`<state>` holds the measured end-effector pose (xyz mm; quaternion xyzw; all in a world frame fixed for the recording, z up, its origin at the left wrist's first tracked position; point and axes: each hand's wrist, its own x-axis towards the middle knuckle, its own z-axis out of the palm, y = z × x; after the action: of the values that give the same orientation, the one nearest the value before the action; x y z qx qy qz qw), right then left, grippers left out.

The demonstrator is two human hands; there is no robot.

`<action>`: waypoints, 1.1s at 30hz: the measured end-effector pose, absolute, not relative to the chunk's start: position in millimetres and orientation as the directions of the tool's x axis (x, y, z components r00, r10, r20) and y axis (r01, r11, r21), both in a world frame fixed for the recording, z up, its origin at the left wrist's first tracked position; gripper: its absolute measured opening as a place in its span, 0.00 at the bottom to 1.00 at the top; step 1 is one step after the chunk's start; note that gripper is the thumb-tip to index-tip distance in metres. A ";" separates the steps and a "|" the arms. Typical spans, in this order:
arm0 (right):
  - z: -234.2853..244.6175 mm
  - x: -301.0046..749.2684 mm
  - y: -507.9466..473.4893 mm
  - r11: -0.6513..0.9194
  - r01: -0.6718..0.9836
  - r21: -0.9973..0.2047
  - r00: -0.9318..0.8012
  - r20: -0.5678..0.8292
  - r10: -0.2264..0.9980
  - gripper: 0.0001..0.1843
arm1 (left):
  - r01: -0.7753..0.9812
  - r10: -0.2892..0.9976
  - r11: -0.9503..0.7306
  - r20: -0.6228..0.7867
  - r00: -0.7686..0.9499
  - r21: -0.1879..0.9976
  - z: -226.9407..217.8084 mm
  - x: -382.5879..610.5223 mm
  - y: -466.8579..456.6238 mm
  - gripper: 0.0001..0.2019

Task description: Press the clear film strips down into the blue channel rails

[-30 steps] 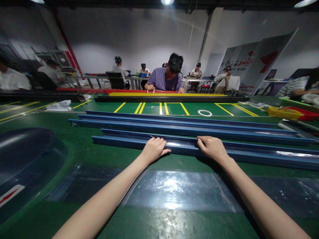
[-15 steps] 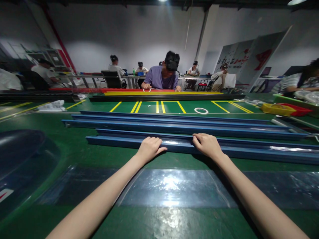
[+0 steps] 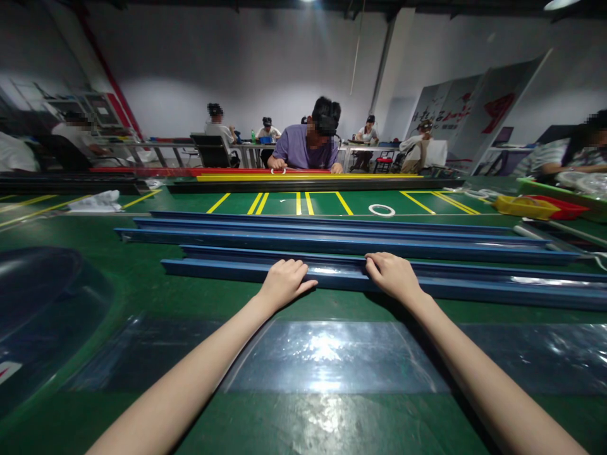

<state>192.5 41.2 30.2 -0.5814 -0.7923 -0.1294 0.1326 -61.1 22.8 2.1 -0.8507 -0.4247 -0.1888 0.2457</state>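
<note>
A long blue U-shaped channel lies across the green table in front of me. My left hand rests on it with the fingers curled over the near wall and the thumb stretched to the right along its front. To the right, my right hand grips the same channel, its fingers bent over into the trough. The fingertips of both hands are partly hidden. Just behind lies a second blue channel strip, apart from my hands. Beneath my forearms a clear plastic sheet is spread flat.
A roll of clear film stands at left. Beyond the channels are a white ring, a black strip, a yellow strip and a yellow tray. Opposite sits a person in a purple shirt.
The view has shifted very slightly. My hands keep the same hold on the blue channel, which has not visibly moved on the table.
</note>
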 end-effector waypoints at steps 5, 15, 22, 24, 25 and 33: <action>29.7 192.7 40.2 0.293 0.955 0.051 -0.291 0.362 0.885 0.19 | 0.817 0.632 -0.519 0.531 0.564 -0.251 1.6 -61.7 23.4 0.20; 29.9 192.1 39.8 0.282 0.958 0.048 -0.281 0.347 0.895 0.19 | 0.816 0.641 -0.530 0.522 0.563 -0.230 2.2 -62.2 23.9 0.20; 29.0 192.2 40.3 0.284 0.958 0.044 -0.281 0.355 0.892 0.19 | 0.815 0.629 -0.513 0.529 0.570 -0.267 2.4 -61.6 22.8 0.20; 29.1 192.2 40.3 0.282 0.958 0.044 -0.279 0.354 0.893 0.19 | 0.815 0.626 -0.513 0.532 0.570 -0.268 2.6 -61.5 22.6 0.20; 29.1 192.2 40.3 0.282 0.958 0.045 -0.279 0.356 0.892 0.19 | 0.815 0.626 -0.513 0.533 0.569 -0.268 2.7 -61.4 22.5 0.19; 28.2 192.7 40.4 0.292 0.955 0.054 -0.290 0.373 0.881 0.19 | 0.813 0.624 -0.517 0.532 0.572 -0.267 3.3 -61.2 22.1 0.19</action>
<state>192.7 40.4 28.2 -0.5797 -0.7918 -0.1346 0.1371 -61.2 22.1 3.3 -0.8504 -0.4226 -0.1885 0.2504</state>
